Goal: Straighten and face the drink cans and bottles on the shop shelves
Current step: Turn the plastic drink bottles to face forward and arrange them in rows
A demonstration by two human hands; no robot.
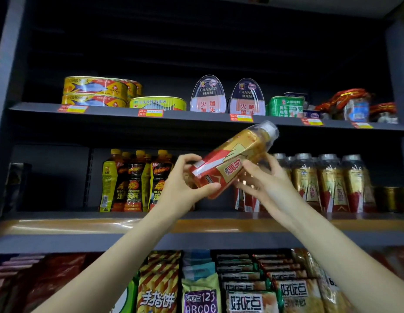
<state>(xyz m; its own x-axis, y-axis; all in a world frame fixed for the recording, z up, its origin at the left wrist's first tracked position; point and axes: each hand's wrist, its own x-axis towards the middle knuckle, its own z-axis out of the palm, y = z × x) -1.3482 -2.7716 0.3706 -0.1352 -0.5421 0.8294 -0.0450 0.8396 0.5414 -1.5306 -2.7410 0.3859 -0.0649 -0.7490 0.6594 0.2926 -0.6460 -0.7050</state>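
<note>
A gold and red drink bottle (234, 158) with a clear cap is held tilted in front of the middle shelf, its cap pointing up and right. My left hand (185, 184) grips its red lower end, thumb under and fingers over. My right hand (262, 179) holds the bottle's middle from the right side with curled fingers. Behind the hands, a row of the same gold bottles (327, 184) stands upright on the middle shelf (61, 214). Left of them stand yellow-capped Hi-Tiger bottles (135, 181).
The top shelf (119, 111) carries fish tins (94, 91), canned ham (207, 94), a green tin (285, 107) and wrapped jars. Snack bags (201, 288) fill the shelf below. Dark cans (393, 198) sit at the far right of the middle shelf.
</note>
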